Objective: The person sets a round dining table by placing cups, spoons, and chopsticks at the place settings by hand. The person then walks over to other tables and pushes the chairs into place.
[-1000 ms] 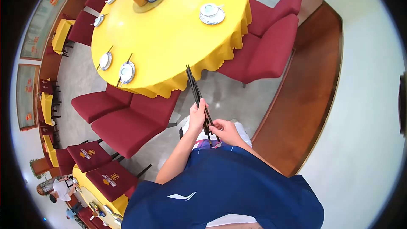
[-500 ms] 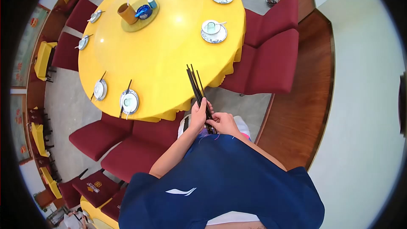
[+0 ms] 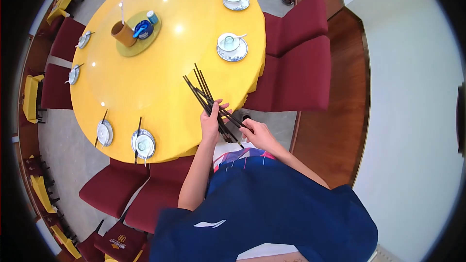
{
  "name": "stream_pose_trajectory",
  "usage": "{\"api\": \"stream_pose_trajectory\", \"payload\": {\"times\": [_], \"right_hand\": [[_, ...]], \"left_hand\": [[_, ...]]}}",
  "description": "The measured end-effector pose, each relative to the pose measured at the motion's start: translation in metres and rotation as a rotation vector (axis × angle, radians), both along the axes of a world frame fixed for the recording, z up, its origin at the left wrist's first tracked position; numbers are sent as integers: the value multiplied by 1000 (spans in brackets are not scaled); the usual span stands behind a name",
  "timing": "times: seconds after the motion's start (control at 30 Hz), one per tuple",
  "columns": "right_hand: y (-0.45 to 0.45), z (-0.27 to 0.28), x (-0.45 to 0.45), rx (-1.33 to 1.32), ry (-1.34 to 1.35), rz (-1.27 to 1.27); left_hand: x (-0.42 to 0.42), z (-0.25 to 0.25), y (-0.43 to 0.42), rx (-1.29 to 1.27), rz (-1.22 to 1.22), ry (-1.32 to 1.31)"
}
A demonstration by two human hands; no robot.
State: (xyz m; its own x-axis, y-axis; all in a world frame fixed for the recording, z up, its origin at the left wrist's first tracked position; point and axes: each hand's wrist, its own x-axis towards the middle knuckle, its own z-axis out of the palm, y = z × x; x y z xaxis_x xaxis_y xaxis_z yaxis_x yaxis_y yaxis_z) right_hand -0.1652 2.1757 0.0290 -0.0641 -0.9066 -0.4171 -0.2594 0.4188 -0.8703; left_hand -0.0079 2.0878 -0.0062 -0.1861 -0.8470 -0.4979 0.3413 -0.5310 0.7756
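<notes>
My left hand (image 3: 211, 122) is closed around a bundle of black chopsticks (image 3: 198, 91), which fan out over the near edge of the yellow table. With its fingers pinched, my right hand (image 3: 257, 133) grips the lower ends of some chopsticks (image 3: 232, 119) that slant across the bundle. Nearest to my hands on the table is a place setting at the right: a white bowl (image 3: 228, 42) with a glass and a spoon on a patterned plate (image 3: 233, 58). At the near left, another plate setting (image 3: 144, 144) has black chopsticks (image 3: 139, 131) lying along its side.
A round yellow-clothed table (image 3: 160, 92) fills the middle. Farther back stand a brown holder (image 3: 123, 34) and a blue pot (image 3: 143, 29) on a round tray. Dark red chairs (image 3: 301, 77) surround the table. Wood panelling (image 3: 335, 97) and a pale wall (image 3: 412, 116) rise at the right.
My right hand has moved slightly right and away from my left, drawing some chopsticks out at an angle. The bundle has fanned wider, and the view has shifted so the table appears further left.
</notes>
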Motion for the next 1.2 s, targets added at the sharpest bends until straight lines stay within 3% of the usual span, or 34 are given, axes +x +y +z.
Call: {"api": "stream_pose_trajectory", "payload": {"times": [0.07, 0.23, 0.4, 0.53, 0.8, 0.97, 1.03, 1.2], "right_hand": [[-17, -6, -15, 1, 78, 149], [-62, -26, -56, 27, -17, 196], [-118, -30, -92, 96, -89, 240], [-152, -82, -129, 180, -253, 106], [-201, -178, -167, 270, -322, 265], [-228, -192, -174, 332, -180, 357], [-234, -195, -176, 171, -17, 364], [-252, -218, -165, 194, -12, 348]], "left_hand": [[3, -8, -18, -23, 28, -21], [14, -18, -75, -29, 282, -117], [5, -21, -121, -53, 235, -307], [-8, -54, -159, 28, 360, -295], [-60, -134, -219, -7, 361, -280], [-77, -169, -241, -22, 226, -296], [-78, -182, -248, -22, 200, -319], [-71, -203, -255, 0, 210, -264]]}}
